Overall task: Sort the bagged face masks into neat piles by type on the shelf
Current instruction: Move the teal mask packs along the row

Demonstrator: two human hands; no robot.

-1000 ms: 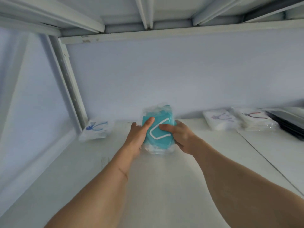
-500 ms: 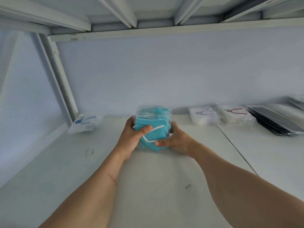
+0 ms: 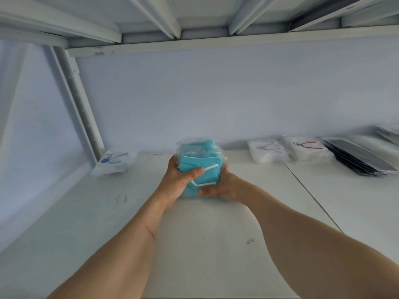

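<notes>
Teal stack: a bundle of bagged teal face masks (image 3: 199, 167) with white ear loops, in clear plastic, held at mid-shelf, its lower edge at or just above the shelf board
Left hand: left hand (image 3: 178, 184) wraps the stack's left side, thumb curled across the front, forearm stretched forward from the lower left
Right hand: right hand (image 3: 224, 186) clasps the right side, thumb pressed on the lower front edge, fingers hidden behind the bags
Shelf: white shelf (image 3: 205, 244) under both arms, a seam running on the right
Left pile: white masks with blue loops (image 3: 113, 161) by the upright post (image 3: 81, 108)
Right piles: white masks with purple loops (image 3: 267, 151), white masks with red loops (image 3: 307, 148), then black bagged masks (image 3: 356, 159) along the back wall
</notes>
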